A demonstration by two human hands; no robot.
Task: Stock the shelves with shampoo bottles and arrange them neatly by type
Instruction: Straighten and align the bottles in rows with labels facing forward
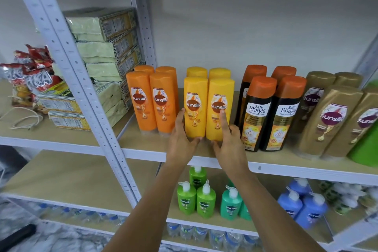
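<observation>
On the wooden shelf [143, 145] stand grouped shampoo bottles: orange Sunsilk bottles [152, 100], yellow Sunsilk bottles [208, 104], black Safi Shayla bottles with orange caps [272, 112] and gold Sunsilk bottles [329, 116]. My left hand [182, 141] lies along the left side and base of the front left yellow bottle [194, 108], fingers straight. My right hand [229, 141] touches the front right yellow bottle [219, 108], its index finger straight up the label and its thumb under the base.
A green bottle [364, 145] stands at the far right. The shelf below holds green [196, 198], teal [231, 204] and blue pump bottles [302, 208]. Stacked pale boxes [104, 51] and red snack packs [34, 71] fill the left bay behind a grey upright [81, 80].
</observation>
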